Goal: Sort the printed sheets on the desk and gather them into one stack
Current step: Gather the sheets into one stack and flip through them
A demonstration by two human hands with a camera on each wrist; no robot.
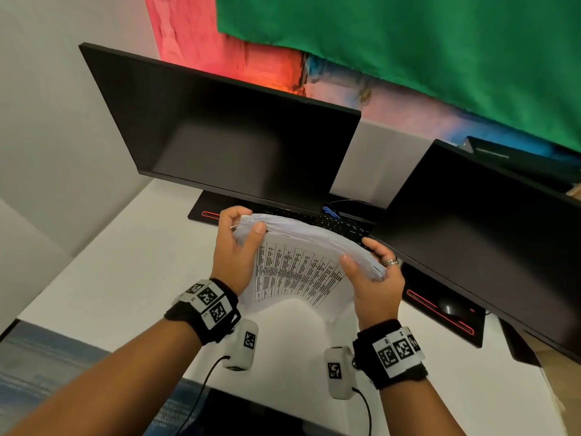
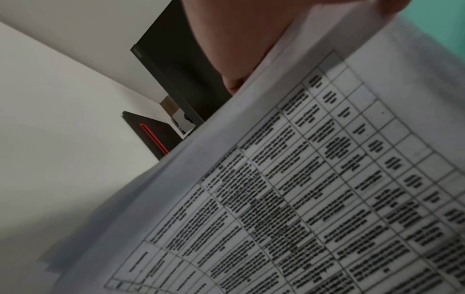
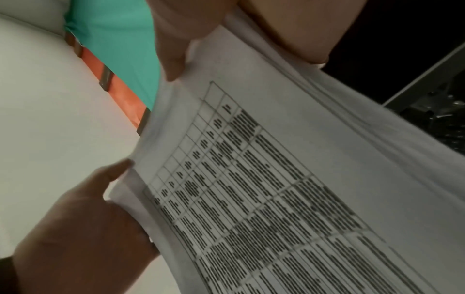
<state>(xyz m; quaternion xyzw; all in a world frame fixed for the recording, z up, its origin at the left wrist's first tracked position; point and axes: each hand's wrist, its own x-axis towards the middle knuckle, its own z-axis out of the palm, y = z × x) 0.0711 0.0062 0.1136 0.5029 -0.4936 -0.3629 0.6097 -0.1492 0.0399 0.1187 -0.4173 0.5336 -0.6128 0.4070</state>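
A thick stack of printed sheets (image 1: 298,262) is held upright above the white desk (image 1: 125,278), its facing page covered by a printed table. My left hand (image 1: 239,237) grips the stack's upper left corner, thumb on the front page and fingers behind. My right hand (image 1: 371,269) grips the upper right edge in the same way. The stack bows between the two hands. In the left wrist view the printed table (image 2: 302,199) fills the frame under my thumb (image 2: 239,39). In the right wrist view the stack (image 3: 276,179) runs diagonally, with the right thumb (image 3: 176,39) on it and the left hand (image 3: 88,228) at its far side.
Two dark monitors stand close behind the hands, one at the centre (image 1: 226,130) and one at the right (image 1: 487,231). A black keyboard (image 1: 333,223) lies behind the stack. A mouse (image 1: 448,306) sits under the right monitor. A grey wall (image 1: 47,121) bounds the desk's left side.
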